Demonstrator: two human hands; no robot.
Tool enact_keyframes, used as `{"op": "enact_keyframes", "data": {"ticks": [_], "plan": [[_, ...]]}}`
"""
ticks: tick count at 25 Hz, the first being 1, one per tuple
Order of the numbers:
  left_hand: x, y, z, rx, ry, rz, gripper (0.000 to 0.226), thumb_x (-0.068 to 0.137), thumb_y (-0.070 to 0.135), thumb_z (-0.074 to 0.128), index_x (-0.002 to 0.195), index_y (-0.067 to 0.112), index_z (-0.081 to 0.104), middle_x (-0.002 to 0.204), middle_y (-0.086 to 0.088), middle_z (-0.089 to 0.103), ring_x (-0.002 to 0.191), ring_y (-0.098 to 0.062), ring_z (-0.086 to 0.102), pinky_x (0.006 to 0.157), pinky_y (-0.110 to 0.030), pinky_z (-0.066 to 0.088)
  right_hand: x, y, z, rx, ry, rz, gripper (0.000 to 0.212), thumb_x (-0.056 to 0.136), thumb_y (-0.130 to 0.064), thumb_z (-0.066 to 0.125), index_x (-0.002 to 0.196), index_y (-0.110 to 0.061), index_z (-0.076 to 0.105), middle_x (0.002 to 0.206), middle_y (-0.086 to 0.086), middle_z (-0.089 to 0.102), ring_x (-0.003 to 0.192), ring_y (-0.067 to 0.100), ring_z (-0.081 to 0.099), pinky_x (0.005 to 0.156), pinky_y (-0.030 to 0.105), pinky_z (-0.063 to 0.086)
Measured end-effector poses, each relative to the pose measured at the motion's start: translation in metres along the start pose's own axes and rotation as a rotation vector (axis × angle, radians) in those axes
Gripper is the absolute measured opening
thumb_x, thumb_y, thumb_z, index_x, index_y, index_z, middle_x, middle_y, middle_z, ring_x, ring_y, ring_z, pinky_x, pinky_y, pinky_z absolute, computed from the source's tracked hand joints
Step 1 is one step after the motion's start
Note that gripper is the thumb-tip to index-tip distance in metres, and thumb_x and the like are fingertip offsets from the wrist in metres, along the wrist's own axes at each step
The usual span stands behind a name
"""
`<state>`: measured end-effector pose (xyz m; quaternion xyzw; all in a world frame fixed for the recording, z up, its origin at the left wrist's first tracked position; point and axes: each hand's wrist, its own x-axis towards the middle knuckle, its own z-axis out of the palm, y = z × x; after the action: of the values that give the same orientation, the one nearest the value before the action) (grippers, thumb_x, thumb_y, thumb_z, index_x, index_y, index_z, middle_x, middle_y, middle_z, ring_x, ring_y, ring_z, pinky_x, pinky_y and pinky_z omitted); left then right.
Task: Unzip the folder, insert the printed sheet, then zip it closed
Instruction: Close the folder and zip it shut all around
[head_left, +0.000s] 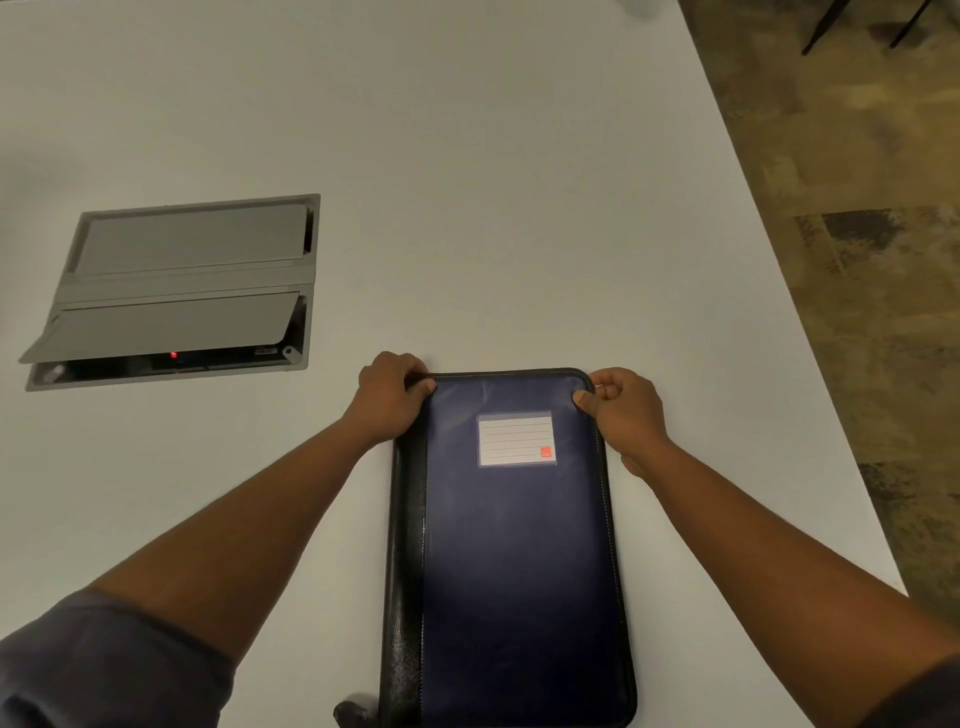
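The white table (467, 182) carries a dark blue folder (514, 561), lying flat and closed near its front edge. Both forearms reach forward along the folder's sides. The left hand (389, 397) grips the far left corner with curled fingers, thumb on the cover. The right hand (626, 410) pinches the far right corner at the zipper edge. A label (517, 439) sits on the cover between them.

A white tabletop (467, 208) carries a closed dark-blue zip folder (514, 561) lying flat near its front edge; a grey hatch (176, 291) is set into it at left.
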<state>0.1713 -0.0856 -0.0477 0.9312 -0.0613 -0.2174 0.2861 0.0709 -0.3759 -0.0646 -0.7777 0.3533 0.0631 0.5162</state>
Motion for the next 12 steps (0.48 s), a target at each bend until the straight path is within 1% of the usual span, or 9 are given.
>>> {"op": "enact_keyframes", "data": {"ticks": [1, 2, 4, 6, 7, 8, 10, 11, 12], "plan": [[-0.009, -0.004, 0.003, -0.007, 0.011, 0.002, 0.036, 0.096, 0.025, 0.065, 0.129, 0.012, 0.061, 0.129, -0.015, 0.057, 0.119, -0.034, 0.053, 0.106, -0.046, 0.042, -0.011, 0.003, 0.000, -0.024, -0.003, -0.045, 0.029, 0.082, -0.022, 0.078, 0.106, -0.027, 0.062, 0.098, -0.012, 0.064, 0.093, 0.017, 0.065, 0.074, 0.021, 0.048], [-0.020, -0.009, 0.007, -0.029, 0.009, -0.002, 0.050, 0.095, 0.024, 0.066, 0.142, 0.015, 0.051, 0.141, -0.016, 0.048, 0.128, -0.035, 0.046, 0.112, -0.046, 0.036, -0.023, 0.008, 0.001, -0.062, -0.017, -0.108, 0.044, 0.081, -0.022, 0.078, 0.121, -0.029, 0.059, 0.104, -0.014, 0.060, 0.097, 0.014, 0.062, 0.079, 0.020, 0.046], [-0.045, -0.020, 0.016, -0.080, -0.008, 0.011, 0.071, 0.092, 0.022, 0.070, 0.154, 0.020, 0.034, 0.153, -0.015, 0.034, 0.139, -0.033, 0.035, 0.118, -0.044, 0.029, -0.052, 0.024, 0.001, -0.176, -0.077, -0.245, 0.067, 0.079, -0.022, 0.079, 0.138, -0.029, 0.048, 0.121, -0.013, 0.053, 0.110, 0.010, 0.053, 0.092, 0.022, 0.044], [-0.077, -0.030, 0.026, -0.106, -0.023, 0.044, 0.078, 0.090, 0.021, 0.072, 0.156, 0.025, 0.030, 0.158, -0.013, 0.026, 0.145, -0.030, 0.029, 0.119, -0.036, 0.025, -0.083, 0.045, 0.000, -0.299, -0.156, -0.279, 0.081, 0.079, -0.028, 0.080, 0.148, -0.026, 0.038, 0.145, -0.002, 0.041, 0.130, 0.016, 0.042, 0.107, 0.031, 0.038], [-0.094, -0.035, 0.031, -0.111, -0.028, 0.065, 0.078, 0.090, 0.021, 0.073, 0.155, 0.025, 0.032, 0.160, -0.013, 0.023, 0.147, -0.029, 0.026, 0.118, -0.032, 0.022, -0.098, 0.055, -0.002, -0.343, -0.196, -0.269, 0.085, 0.079, -0.033, 0.080, 0.151, -0.027, 0.034, 0.155, 0.001, 0.031, 0.138, 0.020, 0.035, 0.112, 0.034, 0.034], [-0.112, -0.040, 0.037, -0.115, -0.031, 0.094, 0.076, 0.089, 0.022, 0.074, 0.154, 0.024, 0.035, 0.162, -0.013, 0.020, 0.150, -0.028, 0.023, 0.119, -0.031, 0.020, -0.113, 0.064, -0.004, -0.377, -0.237, -0.264, 0.089, 0.079, -0.038, 0.080, 0.152, -0.029, 0.031, 0.161, 0.000, 0.021, 0.143, 0.021, 0.028, 0.115, 0.036, 0.030], [-0.152, -0.051, 0.048, -0.112, -0.055, 0.148, 0.079, 0.087, 0.027, 0.077, 0.154, 0.023, 0.036, 0.165, -0.013, 0.013, 0.154, -0.026, 0.013, 0.123, -0.038, 0.019, -0.145, 0.084, -0.009, -0.437, -0.317, -0.298, 0.099, 0.075, -0.047, 0.081, 0.154, -0.035, 0.022, 0.164, -0.006, 0.003, 0.149, 0.020, 0.017, 0.116, 0.032, 0.023], [-0.172, -0.058, 0.054, -0.109, -0.075, 0.164, 0.084, 0.084, 0.032, 0.079, 0.155, 0.025, 0.034, 0.167, -0.011, 0.008, 0.155, -0.023, 0.007, 0.125, -0.040, 0.018, -0.160, 0.094, -0.012, -0.479, -0.354, -0.320, 0.106, 0.072, -0.052, 0.081, 0.154, -0.040, 0.015, 0.164, -0.010, -0.007, 0.150, 0.018, 0.009, 0.116, 0.030, 0.019], [-0.192, -0.064, 0.061, -0.116, -0.097, 0.171, 0.093, 0.080, 0.040, 0.081, 0.156, 0.029, 0.030, 0.168, -0.007, 0.001, 0.155, -0.019, 0.002, 0.125, -0.038, 0.016, -0.175, 0.105, -0.015, -0.527, -0.391, -0.333, 0.114, 0.067, -0.057, 0.082, 0.153, -0.046, 0.007, 0.162, -0.013, -0.019, 0.150, 0.016, 0.001, 0.116, 0.029, 0.016]]}}
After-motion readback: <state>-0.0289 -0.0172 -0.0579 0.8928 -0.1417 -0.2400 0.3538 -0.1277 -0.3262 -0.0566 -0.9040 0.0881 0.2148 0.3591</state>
